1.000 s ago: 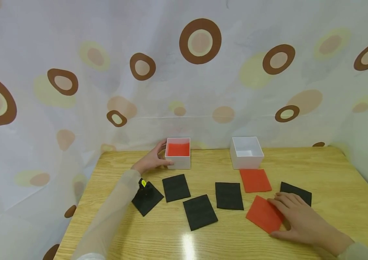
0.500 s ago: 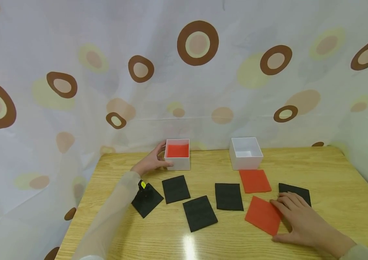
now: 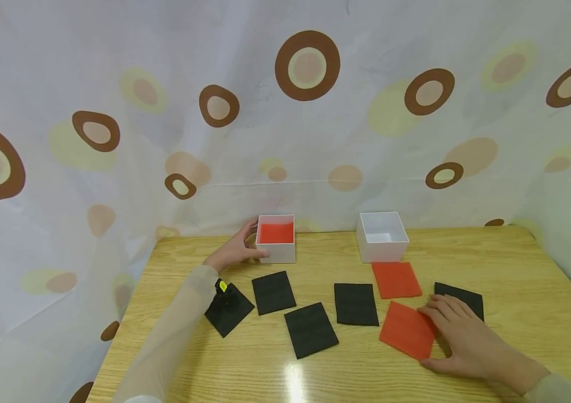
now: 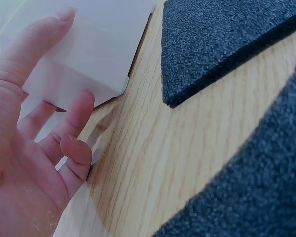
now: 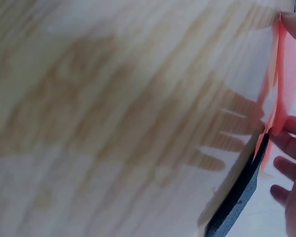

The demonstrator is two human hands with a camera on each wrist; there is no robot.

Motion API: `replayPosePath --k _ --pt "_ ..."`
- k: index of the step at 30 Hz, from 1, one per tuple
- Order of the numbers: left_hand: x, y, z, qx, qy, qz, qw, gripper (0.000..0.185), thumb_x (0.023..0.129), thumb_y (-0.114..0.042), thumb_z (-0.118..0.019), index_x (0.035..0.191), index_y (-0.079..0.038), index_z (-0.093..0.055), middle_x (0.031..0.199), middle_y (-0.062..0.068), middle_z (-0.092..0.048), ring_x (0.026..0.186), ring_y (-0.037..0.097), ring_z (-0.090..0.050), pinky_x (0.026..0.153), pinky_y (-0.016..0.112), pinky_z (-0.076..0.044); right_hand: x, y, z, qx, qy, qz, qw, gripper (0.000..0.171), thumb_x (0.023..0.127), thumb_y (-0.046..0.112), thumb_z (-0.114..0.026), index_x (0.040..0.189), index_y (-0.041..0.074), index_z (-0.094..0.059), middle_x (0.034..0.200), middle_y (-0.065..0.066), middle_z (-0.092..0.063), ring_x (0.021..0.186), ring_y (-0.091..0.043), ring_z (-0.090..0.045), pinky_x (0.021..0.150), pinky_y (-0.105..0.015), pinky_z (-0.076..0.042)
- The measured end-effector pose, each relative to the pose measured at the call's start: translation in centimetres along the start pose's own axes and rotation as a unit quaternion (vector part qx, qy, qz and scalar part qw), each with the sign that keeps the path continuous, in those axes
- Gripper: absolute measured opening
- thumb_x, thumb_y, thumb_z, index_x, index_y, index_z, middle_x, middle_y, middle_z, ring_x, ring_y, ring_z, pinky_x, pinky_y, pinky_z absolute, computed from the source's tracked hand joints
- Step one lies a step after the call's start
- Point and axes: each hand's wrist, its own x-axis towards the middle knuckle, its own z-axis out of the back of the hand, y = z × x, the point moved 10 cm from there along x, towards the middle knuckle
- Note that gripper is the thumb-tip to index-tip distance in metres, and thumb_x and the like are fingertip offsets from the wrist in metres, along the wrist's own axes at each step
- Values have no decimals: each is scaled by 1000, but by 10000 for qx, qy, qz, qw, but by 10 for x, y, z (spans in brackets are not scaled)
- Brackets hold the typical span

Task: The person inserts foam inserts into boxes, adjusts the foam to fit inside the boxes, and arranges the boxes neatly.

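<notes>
Black square point(image 3: 466, 298) behind right fingers point(image 3: 445, 313), patterned curtain point(image 3: 285, 140) beyond

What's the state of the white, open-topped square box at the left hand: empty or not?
Not empty: in the head view, red material shows inside the white, open-topped square box. Number of pieces: cannot tell.

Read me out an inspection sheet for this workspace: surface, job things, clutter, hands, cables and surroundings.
Surface: wooden table, glare toward the front.
Job things: left white box with red material inside; right white box, nothing seen inside; far red square, near red square and five black squares outside the boxes.
Clutter: nothing seen.
Left hand: grips the left white box's side.
Right hand: holds the near red square by its edges.
Cables: nothing seen.
Surroundings: pale patterned sheet behind the table.
</notes>
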Motion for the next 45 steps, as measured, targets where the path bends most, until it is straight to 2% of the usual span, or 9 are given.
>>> replayPosePath --k 6,14,25,31,37,40,42,45 --pt "0 2 0 8 -6 50 10000 105 92 -18 -82 167 -32 -10 172 6 -21 112 36 -60 79 35 -55 -1 3 0 -82 34 154 9998 90 76 70 -81 134 4 -63 133 -13 -65 125 -34 -53 119 -15 10" --pt "-2 0 -2 23 13 67 10000 104 93 -17 -81 168 -31 -9 171 8 -21 112 35 -60 80 35 -54 -3 7 11 76 -373 561 9977 82 76 61 -85 133 5 -67 131 -12 -68 122 -33 -54 122 -17 2" --pt "-3 2 0 81 -37 104 9999 104 92 -18 -82 167 -31 -11 172 8 -21 116 35 -59 79 33 -54 2 7 22 295 -564 691 9956 74 76 55 -88 131 9 -68 127 -8 -70 119 -28 -54 119 -11 -4" --pt "-1 2 -1 7 -10 39 10000 104 93 -17 -81 167 -33 -10 172 6 -20 115 37 -59 79 34 -55 13 10 32 431 -739 949 9918 67 79 47 -88 129 6 -68 126 -6 -70 118 -31 -59 120 -13 -9" --pt "1 1 0 15 -1 21 10000 106 92 -19 -82 167 -32 -9 172 6 -20 120 39 -57 81 34 -56 30 17 43 525 -973 1261 9858 62 85 49 -82 126 5 -69 124 -6 -70 113 -31 -62 118 -14 -14" --pt "1 1 1 2 -31 38 10000 105 92 -18 -82 167 -32 -10 172 6 -21 124 40 -56 83 35 -57 40 20 44 497 -946 1332 9853 63 86 51 -81 129 7 -69 127 -4 -70 115 -27 -62 116 -14 -17" --pt "1 2 1 -1 -47 48 10000 105 91 -18 -83 167 -32 -11 171 6 -22 126 41 -55 86 36 -57 47 22 43 448 -862 1341 9862 65 87 54 -80 131 9 -68 128 -3 -69 116 -25 -62 114 -18 -22" --pt "1 2 1 46 -46 29 10000 105 91 -19 -83 167 -32 -11 171 7 -22 131 41 -54 92 37 -56 53 25 38 389 -689 1319 9881 67 85 55 -82 132 10 -68 129 -2 -69 117 -24 -61 108 -30 -34"
